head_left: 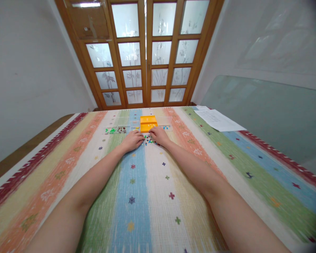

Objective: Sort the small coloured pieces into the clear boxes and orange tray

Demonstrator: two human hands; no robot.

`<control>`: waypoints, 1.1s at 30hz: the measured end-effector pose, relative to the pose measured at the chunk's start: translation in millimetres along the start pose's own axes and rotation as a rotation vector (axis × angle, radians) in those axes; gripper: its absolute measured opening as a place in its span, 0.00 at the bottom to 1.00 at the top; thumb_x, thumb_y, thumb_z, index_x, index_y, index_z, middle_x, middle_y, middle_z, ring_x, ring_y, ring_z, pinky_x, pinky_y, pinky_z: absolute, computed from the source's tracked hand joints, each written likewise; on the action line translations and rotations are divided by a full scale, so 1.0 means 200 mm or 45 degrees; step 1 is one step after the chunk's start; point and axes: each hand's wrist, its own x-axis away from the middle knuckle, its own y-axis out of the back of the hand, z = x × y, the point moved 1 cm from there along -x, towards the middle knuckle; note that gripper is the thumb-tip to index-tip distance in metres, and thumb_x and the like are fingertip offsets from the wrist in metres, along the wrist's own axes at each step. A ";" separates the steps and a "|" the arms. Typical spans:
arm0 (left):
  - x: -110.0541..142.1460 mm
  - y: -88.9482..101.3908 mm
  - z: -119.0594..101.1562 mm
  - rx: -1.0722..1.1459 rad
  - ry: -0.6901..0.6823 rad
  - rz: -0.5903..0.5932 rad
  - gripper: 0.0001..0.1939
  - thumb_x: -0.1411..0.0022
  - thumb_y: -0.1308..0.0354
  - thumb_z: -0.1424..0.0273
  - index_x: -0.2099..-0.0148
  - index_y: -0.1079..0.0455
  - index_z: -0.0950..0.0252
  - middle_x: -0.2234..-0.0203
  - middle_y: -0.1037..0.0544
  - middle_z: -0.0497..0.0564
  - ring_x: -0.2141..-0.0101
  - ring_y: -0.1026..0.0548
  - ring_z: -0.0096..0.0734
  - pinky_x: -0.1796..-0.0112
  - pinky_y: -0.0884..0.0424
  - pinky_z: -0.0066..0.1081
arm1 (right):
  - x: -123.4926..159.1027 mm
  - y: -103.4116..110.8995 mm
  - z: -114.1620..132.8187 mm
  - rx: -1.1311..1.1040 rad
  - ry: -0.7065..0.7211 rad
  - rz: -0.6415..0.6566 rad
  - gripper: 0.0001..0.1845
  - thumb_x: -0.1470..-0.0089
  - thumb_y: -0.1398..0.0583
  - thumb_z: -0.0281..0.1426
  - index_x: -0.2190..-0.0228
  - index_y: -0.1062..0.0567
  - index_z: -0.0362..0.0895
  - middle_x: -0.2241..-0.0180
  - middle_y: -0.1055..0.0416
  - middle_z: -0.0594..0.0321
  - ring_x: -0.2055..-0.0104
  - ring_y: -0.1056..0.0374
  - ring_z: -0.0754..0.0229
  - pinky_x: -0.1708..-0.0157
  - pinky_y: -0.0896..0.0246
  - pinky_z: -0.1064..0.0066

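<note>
While I cannot tell whether either grip is closed, my left hand (133,140) and right hand (160,136) flank mixed small pieces (150,142) on the cloth (153,182), seemingly unsorted; beyond, beside an open orange box (147,119), clear trays (117,130) already hold colour-grouped pieces (112,130).

Small pieces (150,142) by the hands (133,140): shapes too tiny to tell (both arms (96,188) cropped below)
</note>
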 end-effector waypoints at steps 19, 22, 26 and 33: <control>-0.01 -0.05 -0.03 0.122 0.333 -0.091 0.07 0.36 0.39 0.68 0.59 0.20 0.62 0.63 0.20 0.55 0.57 0.26 0.44 0.51 0.31 0.42 | 0.00 0.02 0.02 0.002 -0.016 0.029 0.13 0.34 0.43 0.27 0.57 0.17 0.43 0.56 0.20 0.55 0.52 0.29 0.55 0.50 0.41 0.66; -0.01 -0.05 -0.02 0.137 0.328 -0.101 0.07 0.35 0.41 0.70 0.61 0.20 0.62 0.63 0.20 0.55 0.57 0.26 0.43 0.50 0.31 0.42 | 0.00 0.02 0.02 -0.001 0.000 0.024 0.13 0.34 0.43 0.27 0.57 0.17 0.43 0.56 0.20 0.55 0.52 0.29 0.55 0.50 0.41 0.66; -0.01 -0.05 -0.01 0.170 0.319 -0.115 0.08 0.35 0.41 0.69 0.59 0.20 0.61 0.61 0.19 0.55 0.55 0.25 0.44 0.48 0.32 0.43 | 0.00 0.01 0.01 0.003 -0.003 0.017 0.13 0.34 0.43 0.27 0.58 0.17 0.43 0.56 0.20 0.55 0.52 0.29 0.55 0.50 0.41 0.65; -0.01 -0.03 0.02 0.304 0.436 -0.237 0.07 0.37 0.40 0.69 0.58 0.22 0.61 0.61 0.17 0.53 0.58 0.23 0.42 0.52 0.29 0.40 | 0.00 0.01 0.01 0.014 0.014 0.023 0.13 0.34 0.43 0.27 0.57 0.17 0.43 0.56 0.20 0.55 0.51 0.29 0.55 0.50 0.41 0.66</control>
